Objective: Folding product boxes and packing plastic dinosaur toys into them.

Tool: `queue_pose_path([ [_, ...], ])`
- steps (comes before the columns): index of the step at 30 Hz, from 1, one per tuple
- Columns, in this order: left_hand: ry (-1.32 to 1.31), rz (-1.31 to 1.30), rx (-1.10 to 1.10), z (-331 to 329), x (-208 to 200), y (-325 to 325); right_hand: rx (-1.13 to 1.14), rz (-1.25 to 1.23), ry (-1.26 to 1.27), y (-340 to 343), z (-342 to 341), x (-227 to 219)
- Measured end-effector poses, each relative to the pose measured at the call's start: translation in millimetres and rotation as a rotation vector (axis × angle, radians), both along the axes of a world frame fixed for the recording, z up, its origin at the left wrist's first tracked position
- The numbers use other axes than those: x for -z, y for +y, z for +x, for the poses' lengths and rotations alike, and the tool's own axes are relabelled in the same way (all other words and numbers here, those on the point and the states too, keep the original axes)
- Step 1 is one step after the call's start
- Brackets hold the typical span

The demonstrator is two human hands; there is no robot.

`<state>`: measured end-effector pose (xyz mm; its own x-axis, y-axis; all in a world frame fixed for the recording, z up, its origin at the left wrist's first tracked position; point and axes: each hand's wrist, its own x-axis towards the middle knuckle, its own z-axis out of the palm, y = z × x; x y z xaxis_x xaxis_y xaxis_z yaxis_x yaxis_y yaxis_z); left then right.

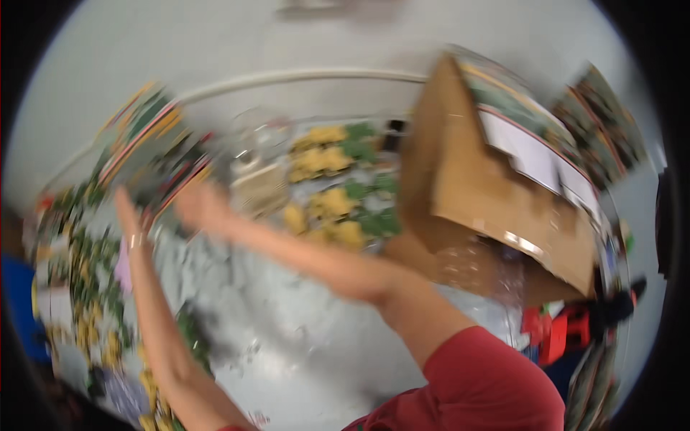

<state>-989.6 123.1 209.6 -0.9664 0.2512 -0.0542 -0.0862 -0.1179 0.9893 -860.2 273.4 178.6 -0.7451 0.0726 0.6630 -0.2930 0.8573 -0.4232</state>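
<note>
At the left of the table my left hand [129, 217] reaches forward, its fingers pointing away from me and smeared by motion. My right hand [203, 208] is crossed over to the left side, also too blurred to show its fingers. Between and just beyond the hands is a dark printed card [180, 188] with a red and yellow edge; whether either hand grips it, I cannot tell. Behind it a stack of printed cards [144, 133] leans near the wall. Crumpled clear plastic [190, 269] lies below my right hand.
Several yellow [327, 154] and green cut-out pieces [377, 221] lie in groups at the back centre. A beige box-shaped object [260, 188] stands beside them. A large cardboard box [496, 194], with printed sheets on it, tilts at the right. More small green pieces [97, 255] cover the left edge.
</note>
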Motion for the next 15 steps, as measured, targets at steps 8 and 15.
queue_pose_path([
  [8, -0.041, -0.206, 0.595, 268.5, 2.0, -52.6, 0.201, 0.064, 0.090, 75.9, 388.0, -174.7],
  [15, -0.318, -0.195, 0.570, 431.1, 21.2, -128.3, 0.989, 0.480, -0.561, 274.6, 608.8, -229.4],
])
